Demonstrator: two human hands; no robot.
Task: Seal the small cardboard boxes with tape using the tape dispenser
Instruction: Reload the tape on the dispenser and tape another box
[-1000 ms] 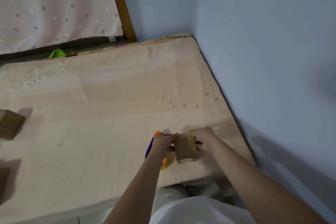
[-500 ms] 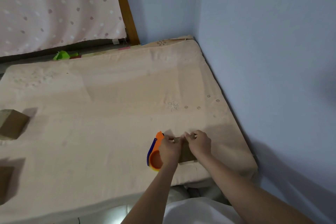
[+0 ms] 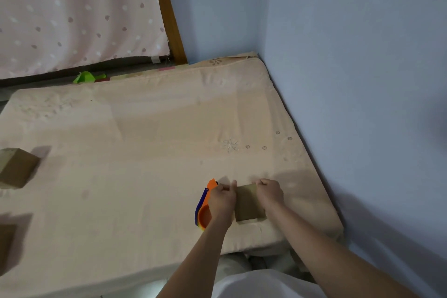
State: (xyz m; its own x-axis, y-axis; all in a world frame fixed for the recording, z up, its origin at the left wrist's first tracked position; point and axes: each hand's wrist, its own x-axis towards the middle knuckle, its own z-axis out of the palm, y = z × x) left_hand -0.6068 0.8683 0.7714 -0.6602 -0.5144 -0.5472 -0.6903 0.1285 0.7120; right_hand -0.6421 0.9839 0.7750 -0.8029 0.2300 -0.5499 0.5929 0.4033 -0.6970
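Note:
A small brown cardboard box (image 3: 249,204) lies on the beige mattress (image 3: 145,152) near its front right corner. My left hand (image 3: 221,201) grips the box's left side with curled fingers. My right hand (image 3: 269,193) grips its right far corner. Just left of my left hand lies the orange and blue tape dispenser (image 3: 203,210), partly hidden by that hand.
Two more cardboard boxes sit at the left edge of the view, a second box (image 3: 15,168) further back and a third box (image 3: 6,247) nearer and in shadow. A blue wall (image 3: 350,80) runs along the right. A green scrap (image 3: 84,77) lies beyond the mattress.
The box was held tilted up off the mattress a second ago; now it lies flat. Both hands closed together over its top, then parted to its left and right sides.

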